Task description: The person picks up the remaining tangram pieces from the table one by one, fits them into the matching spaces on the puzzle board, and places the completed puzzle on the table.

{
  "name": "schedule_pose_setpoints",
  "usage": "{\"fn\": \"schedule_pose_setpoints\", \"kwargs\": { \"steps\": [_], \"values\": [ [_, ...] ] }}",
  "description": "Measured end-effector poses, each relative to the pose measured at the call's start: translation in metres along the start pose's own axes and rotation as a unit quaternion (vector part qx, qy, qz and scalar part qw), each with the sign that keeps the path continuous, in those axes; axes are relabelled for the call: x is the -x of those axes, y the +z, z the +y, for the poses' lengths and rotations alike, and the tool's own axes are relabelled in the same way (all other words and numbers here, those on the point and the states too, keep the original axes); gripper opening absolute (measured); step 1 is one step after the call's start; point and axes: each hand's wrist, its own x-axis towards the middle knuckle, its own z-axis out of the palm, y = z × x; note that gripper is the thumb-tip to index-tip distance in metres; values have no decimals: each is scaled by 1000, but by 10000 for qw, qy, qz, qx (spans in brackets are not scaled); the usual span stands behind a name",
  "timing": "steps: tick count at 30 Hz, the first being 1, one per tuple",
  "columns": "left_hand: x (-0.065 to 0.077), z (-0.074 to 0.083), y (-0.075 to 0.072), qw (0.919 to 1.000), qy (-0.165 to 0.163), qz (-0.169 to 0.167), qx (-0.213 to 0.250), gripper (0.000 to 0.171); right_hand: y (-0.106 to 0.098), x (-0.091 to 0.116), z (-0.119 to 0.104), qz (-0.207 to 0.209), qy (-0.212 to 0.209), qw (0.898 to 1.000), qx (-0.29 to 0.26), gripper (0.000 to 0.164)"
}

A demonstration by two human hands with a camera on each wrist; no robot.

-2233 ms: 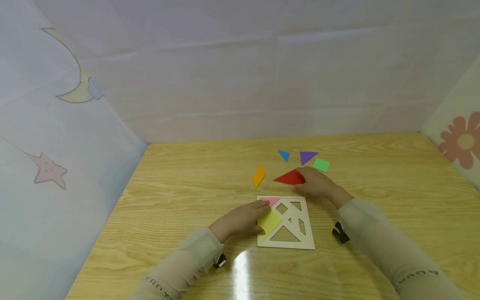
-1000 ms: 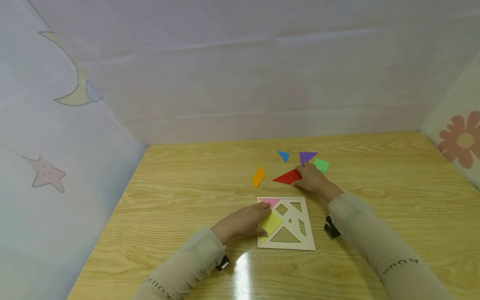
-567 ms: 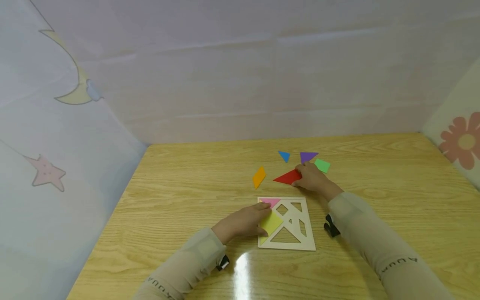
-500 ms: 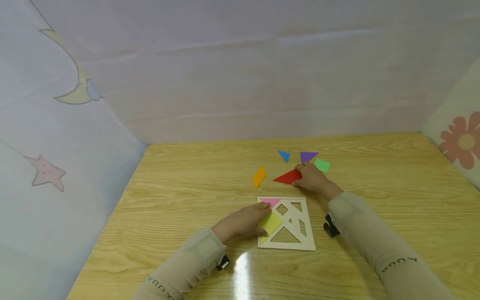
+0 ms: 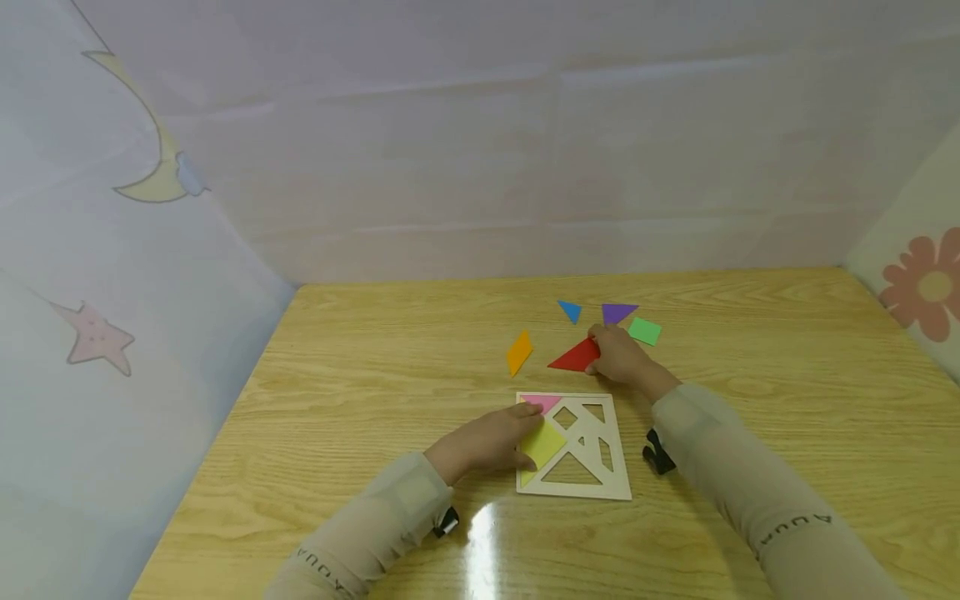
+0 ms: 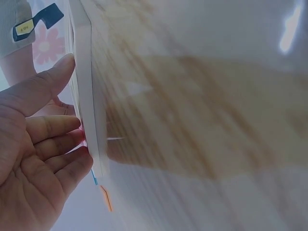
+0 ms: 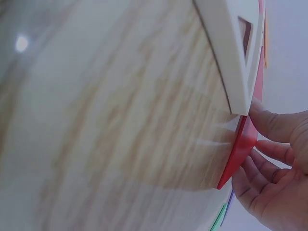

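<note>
1. Just right of the frame's centre, the right hand (image 5: 624,354) pinches the red triangle (image 5: 576,357) between thumb and fingers.
2. Below centre, the left hand (image 5: 486,441) rests on the white board (image 5: 617,487), fingers extended, thumb apart, partly covering the yellow triangle (image 5: 549,446) and pink triangle (image 5: 542,402) at the board's left.
3. The orange piece (image 5: 519,353) lies left of the red one.
4. Above centre-right on the wooden table (image 5: 360,375) are the blue triangle (image 5: 572,311), purple triangle (image 5: 617,312) and green square (image 5: 645,331).
</note>
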Motion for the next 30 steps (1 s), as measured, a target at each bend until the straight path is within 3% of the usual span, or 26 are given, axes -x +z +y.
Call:
{"fn": "schedule_pose_setpoints", "kwargs": {
  "steps": [14, 30],
  "values": [
    [1, 2, -1, 10000, -4, -16, 59, 66, -1, 4, 3, 18, 151, 9990, -416, 55],
    [0, 2, 1, 10000, -7, 13, -13, 69, -2, 2, 14, 285, 223, 9936, -1069, 34]
  ]
}}
